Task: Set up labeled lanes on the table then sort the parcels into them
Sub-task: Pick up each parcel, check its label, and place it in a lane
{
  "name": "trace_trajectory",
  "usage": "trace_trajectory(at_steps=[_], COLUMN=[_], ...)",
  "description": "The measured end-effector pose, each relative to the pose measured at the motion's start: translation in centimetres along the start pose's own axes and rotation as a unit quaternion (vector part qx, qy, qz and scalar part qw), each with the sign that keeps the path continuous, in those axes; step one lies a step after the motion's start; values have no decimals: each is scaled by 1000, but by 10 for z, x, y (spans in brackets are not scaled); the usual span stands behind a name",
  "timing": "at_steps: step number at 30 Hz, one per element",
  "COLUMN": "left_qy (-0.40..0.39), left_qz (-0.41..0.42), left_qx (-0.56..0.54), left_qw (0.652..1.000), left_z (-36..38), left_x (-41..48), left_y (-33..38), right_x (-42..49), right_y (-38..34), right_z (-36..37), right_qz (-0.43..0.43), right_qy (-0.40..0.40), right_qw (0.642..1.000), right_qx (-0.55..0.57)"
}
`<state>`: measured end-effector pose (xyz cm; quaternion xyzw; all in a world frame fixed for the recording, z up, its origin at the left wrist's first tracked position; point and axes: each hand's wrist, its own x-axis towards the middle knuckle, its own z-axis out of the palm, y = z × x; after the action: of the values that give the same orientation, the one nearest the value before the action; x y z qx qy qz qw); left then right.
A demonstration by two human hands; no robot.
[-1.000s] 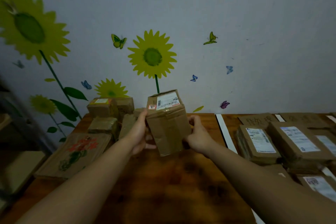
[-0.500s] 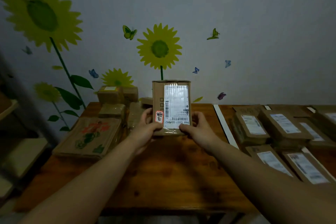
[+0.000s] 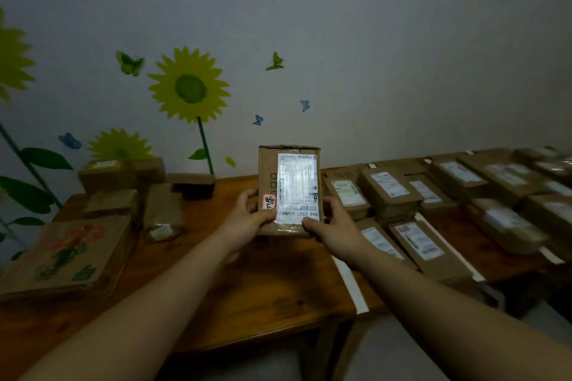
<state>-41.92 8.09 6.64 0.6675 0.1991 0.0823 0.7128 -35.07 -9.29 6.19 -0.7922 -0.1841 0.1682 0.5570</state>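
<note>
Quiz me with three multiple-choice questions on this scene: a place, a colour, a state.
1. Where are the rows of labelled parcels, relative to the held parcel?
A. To its right, on the table.
B. On the floor.
C. On a wall shelf.
2. What colour are the petals of the big wall flower?
A. Blue.
B. Yellow.
C. Red.
3. How is the held parcel carried?
A. Lying untouched.
B. By one hand alone.
C. Gripped by the left hand and right hand.
Answers: 1 A, they lie on the tabletop beside it; 2 B, yellow petals; 3 C, both hands grip its lower end.
</note>
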Motion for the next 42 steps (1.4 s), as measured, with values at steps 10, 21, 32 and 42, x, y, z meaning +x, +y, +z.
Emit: trace_trajectory(at_steps=[10, 21, 32, 42], left_qy=[-104, -160, -206, -211], left_qz=[-28, -30, -70, -87], left_qx=[91, 192, 261, 257], left_qw=[990, 968, 940, 939], left_z=[230, 393, 464, 533], left_x=[-26, -35, 64, 114], left_y=[-8, -27, -58, -67], right_x=[-86, -141, -52, 21], right_y=[76, 142, 201, 247], right_z=[-200, -335, -398, -464], right_qz=[16, 36, 75, 141], right_qy=[118, 157, 122, 67], right_qw=[993, 986, 983, 977], right_qx=[-14, -33, -115, -146])
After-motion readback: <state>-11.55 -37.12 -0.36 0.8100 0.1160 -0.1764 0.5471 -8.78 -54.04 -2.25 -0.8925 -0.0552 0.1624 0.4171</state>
